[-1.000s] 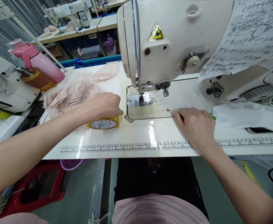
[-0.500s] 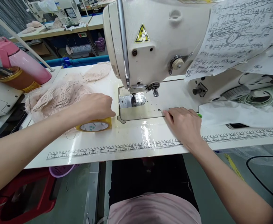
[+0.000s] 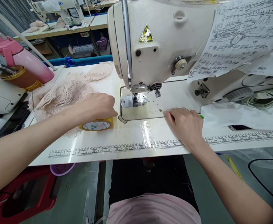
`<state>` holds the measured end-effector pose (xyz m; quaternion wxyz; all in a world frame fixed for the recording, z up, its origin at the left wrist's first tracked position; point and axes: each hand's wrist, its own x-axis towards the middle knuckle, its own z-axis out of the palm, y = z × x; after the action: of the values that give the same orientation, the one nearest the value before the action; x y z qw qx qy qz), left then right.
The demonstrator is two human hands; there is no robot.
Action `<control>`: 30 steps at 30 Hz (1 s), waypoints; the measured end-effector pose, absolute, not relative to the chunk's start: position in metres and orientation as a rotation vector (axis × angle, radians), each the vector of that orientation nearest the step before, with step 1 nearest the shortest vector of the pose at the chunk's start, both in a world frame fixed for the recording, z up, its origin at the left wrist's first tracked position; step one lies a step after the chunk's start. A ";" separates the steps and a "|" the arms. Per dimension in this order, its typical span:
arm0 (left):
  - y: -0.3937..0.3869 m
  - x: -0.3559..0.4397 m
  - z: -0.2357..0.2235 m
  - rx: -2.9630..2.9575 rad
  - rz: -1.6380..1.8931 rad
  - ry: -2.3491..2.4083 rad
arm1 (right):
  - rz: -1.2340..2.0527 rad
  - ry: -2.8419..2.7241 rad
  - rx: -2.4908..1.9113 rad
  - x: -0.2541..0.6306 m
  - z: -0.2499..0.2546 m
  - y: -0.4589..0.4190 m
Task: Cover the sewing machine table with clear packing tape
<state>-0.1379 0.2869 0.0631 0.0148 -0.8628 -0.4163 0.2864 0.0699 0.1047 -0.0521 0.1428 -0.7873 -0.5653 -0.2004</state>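
Observation:
My left hand [image 3: 96,105] is closed over the top of a yellowish roll of clear tape [image 3: 96,125] that lies flat on the white sewing table [image 3: 131,137], just left of the machine bed. My right hand [image 3: 186,124] rests palm down on the table's front, its fingers curled and pressed at the edge of the sewing machine's [image 3: 159,40] bed plate, near a small screw hole. A bit of something green [image 3: 200,116] shows behind that hand. The needle and presser foot [image 3: 134,98] stand between the two hands.
Pink lace fabric [image 3: 61,93] is heaped behind my left hand. A pink bottle [image 3: 26,59] and a brown cup stand at far left. A sheet of handwritten paper [image 3: 239,34] hangs on the machine. A ruler strip [image 3: 127,146] runs along the table's front edge.
The view has shifted slightly; both hands keep the same places, the left on the tape roll, the right at the bed plate's edge.

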 end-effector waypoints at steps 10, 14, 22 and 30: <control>0.288 -0.136 0.063 -2.681 0.908 -1.276 | -0.531 -1.625 -2.283 0.069 -0.051 0.104; 0.287 -0.136 0.063 -2.697 0.905 -1.280 | -0.537 -1.624 -2.267 0.069 -0.052 0.104; 0.283 -0.132 0.066 -2.670 0.939 -1.275 | -0.562 -1.635 -2.257 0.070 -0.053 0.105; 0.282 -0.132 0.067 -2.670 0.940 -1.276 | -0.580 -1.642 -2.272 0.071 -0.054 0.104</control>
<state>-0.1315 0.2815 0.0671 0.0184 -0.8598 -0.4108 0.3027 0.0706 0.1039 -0.0538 0.1390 -0.7859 -0.5682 -0.2007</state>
